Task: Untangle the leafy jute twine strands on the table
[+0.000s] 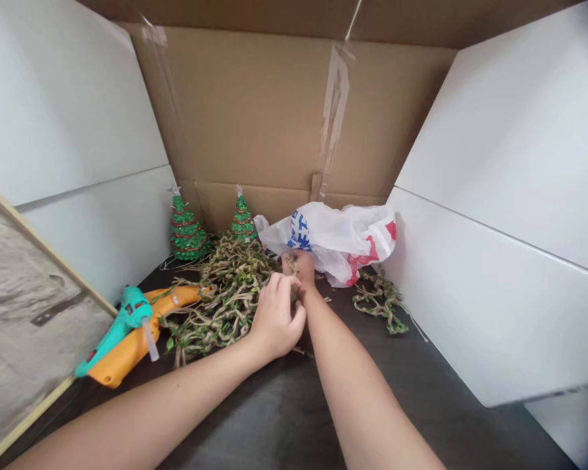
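Observation:
A tangled pile of twine garland with green leaves lies on the dark table, just left of my hands. My right hand reaches forward beside it, fingers closed, with a bit of the twine showing at them; the fingertips are partly hidden. Over the right wrist, my left hand is curled with its thumb bent in, and what it pinches, if anything, cannot be seen. A crumpled white plastic bag with blue and red print touches the area just beyond my right hand. A smaller clump of garland lies to the right.
Two small green beaded Christmas trees stand behind the pile. At left, a teal glue gun rests on an orange holder, by a wood-framed board. Cardboard closes the back; white panels flank both sides.

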`<state>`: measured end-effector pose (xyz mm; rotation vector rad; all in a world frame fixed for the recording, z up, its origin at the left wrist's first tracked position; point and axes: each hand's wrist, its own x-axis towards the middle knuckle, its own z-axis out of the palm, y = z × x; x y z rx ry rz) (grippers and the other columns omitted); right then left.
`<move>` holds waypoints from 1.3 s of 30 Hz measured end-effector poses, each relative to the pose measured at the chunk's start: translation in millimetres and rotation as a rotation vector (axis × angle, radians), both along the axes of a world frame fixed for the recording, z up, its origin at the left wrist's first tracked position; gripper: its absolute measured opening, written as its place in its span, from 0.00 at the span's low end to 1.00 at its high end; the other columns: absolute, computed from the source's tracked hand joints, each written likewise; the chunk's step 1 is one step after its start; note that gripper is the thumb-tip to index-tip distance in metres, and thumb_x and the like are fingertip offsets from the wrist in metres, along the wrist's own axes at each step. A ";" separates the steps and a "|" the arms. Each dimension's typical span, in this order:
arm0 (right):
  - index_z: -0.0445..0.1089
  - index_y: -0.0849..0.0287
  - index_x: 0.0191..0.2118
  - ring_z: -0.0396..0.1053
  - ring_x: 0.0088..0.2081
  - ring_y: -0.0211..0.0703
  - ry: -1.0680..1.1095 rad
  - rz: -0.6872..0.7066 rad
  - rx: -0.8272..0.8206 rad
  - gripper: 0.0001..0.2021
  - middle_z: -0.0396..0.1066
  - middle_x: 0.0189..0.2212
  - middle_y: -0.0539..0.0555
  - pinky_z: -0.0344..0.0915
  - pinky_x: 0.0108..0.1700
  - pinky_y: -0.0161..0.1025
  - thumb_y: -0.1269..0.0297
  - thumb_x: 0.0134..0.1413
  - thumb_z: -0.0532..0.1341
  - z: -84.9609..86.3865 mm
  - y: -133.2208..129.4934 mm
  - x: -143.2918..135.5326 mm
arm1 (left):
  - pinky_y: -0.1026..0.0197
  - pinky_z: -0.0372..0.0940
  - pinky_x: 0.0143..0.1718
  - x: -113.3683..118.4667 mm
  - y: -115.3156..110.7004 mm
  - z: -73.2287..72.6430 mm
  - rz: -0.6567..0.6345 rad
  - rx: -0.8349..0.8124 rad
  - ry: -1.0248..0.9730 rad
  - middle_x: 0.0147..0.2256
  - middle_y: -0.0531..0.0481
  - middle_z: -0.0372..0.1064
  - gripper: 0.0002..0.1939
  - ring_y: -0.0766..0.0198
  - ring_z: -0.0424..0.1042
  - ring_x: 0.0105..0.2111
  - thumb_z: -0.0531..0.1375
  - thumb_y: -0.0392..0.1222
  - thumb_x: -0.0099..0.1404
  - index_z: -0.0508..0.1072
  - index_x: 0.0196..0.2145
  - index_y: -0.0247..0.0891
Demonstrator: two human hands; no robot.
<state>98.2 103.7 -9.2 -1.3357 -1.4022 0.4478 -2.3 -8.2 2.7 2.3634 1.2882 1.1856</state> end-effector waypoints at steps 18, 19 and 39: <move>0.54 0.55 0.16 0.51 0.23 0.36 -0.022 -0.069 -0.005 0.15 0.50 0.14 0.44 0.51 0.27 0.36 0.60 0.48 0.56 5.7 -0.6 0.4 | 0.49 0.63 0.50 0.1 5.2 -2.1 -0.017 0.022 -0.003 0.44 0.45 0.61 0.15 0.54 0.65 0.47 0.54 0.29 0.60 0.63 0.45 0.39; 0.54 0.55 0.16 0.51 0.23 0.36 -0.022 -0.070 -0.003 0.15 0.50 0.14 0.44 0.52 0.27 0.36 0.60 0.48 0.55 5.8 -0.7 0.7 | 0.49 0.63 0.51 0.2 5.4 -2.1 -0.018 0.020 -0.002 0.44 0.45 0.61 0.15 0.54 0.65 0.47 0.54 0.29 0.60 0.63 0.45 0.39; 0.52 0.55 0.16 0.48 0.22 0.35 -0.028 -0.034 0.020 0.16 0.46 0.14 0.43 0.49 0.27 0.37 0.62 0.50 0.56 2.6 -1.8 2.5 | 0.51 0.63 0.48 2.1 3.6 -0.2 -0.020 0.021 0.032 0.42 0.46 0.63 0.14 0.56 0.65 0.45 0.54 0.30 0.59 0.64 0.44 0.39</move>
